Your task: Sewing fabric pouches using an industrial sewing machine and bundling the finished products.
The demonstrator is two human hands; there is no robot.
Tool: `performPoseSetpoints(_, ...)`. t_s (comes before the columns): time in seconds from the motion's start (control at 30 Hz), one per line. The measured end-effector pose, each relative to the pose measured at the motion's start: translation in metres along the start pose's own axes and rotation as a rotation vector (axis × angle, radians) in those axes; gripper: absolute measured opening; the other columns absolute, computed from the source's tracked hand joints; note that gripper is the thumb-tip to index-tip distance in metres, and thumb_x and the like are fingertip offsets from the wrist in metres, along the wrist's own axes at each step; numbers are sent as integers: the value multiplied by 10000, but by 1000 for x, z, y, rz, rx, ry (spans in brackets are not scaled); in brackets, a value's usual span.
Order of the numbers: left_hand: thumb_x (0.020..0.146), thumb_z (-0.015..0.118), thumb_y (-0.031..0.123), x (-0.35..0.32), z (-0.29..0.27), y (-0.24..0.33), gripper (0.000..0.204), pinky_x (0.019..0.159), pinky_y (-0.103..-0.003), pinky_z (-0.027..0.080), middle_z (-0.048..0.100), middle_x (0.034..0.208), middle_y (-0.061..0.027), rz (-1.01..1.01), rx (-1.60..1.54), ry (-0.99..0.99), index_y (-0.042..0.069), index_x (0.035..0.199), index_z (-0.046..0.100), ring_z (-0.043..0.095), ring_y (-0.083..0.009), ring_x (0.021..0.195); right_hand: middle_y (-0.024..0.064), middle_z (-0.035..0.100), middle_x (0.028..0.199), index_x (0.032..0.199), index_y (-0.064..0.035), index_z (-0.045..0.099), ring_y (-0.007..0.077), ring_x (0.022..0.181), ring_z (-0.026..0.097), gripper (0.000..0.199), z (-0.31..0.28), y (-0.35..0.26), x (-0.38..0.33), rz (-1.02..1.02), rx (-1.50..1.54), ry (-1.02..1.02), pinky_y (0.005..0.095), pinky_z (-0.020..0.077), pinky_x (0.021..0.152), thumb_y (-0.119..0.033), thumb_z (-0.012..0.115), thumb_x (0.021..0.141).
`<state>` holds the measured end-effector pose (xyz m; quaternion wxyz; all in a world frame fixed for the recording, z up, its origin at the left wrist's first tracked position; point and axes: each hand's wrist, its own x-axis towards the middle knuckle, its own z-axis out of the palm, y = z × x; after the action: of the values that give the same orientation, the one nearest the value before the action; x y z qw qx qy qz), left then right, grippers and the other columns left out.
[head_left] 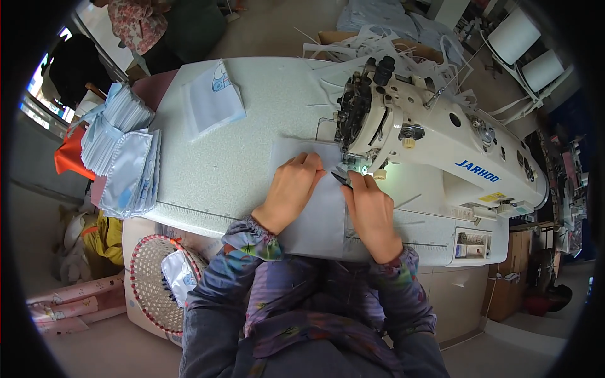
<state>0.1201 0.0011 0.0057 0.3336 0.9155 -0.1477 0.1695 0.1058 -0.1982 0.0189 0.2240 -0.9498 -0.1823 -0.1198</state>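
Observation:
A pale grey-white cloth piece (317,217) lies flat on the sewing table, its far right corner close to the needle area of a white sewing machine (435,129). My left hand (291,189) rests over the cloth, thumb and fingers pinched together; whatever is between the fingertips is too small to make out. In my right hand (372,211) is a pair of dark thread snips (341,179), held at the cloth's right edge with the tips pointing toward my left fingertips. A small lamp lights the machine's bed just beyond the snips.
A folded printed cloth (215,97) lies at the table's far left. Stacked, tied cloth pieces (120,138) stand at the left edge. Below them is a woven basket (142,283). Thread cones (513,34) stand at the far right; a parts tray (472,244) is set into the table.

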Motion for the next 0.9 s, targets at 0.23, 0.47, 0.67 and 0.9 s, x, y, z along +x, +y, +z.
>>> performPoseSetpoints(0.23,947,709,78,-7,-24,0,117,709,-468,545,690,948,-185,-41,-51,64,23,985,612,687,-418,826,201,703,942,1144,0,678,437,814,699,238,-7,-8,0,9,23,-41,495,567,676,-152,713,964)
performPoseSetpoints(0.47,855,757,-4,-85,-136,-45,293,870,-454,546,659,1192,-130,-312,751,400,75,1134,714,659,-352,1044,222,704,967,1277,17,682,336,736,676,320,-72,90,-74,183,-62,191,403,534,687,-111,709,985)
performPoseSetpoints(0.67,806,765,-26,-82,-75,48,317,868,-434,556,678,1148,-137,24,92,49,43,1113,728,660,-355,1021,203,686,924,1299,8,680,321,720,657,344,-77,101,-78,201,-75,241,401,524,673,-133,720,988)
performPoseSetpoints(0.9,800,830,86,-54,-66,55,268,826,-411,551,671,1133,-114,64,70,-29,52,1043,722,653,-327,983,163,660,919,1312,-7,690,301,724,644,355,-77,103,-91,287,-92,197,384,521,683,-123,726,979)
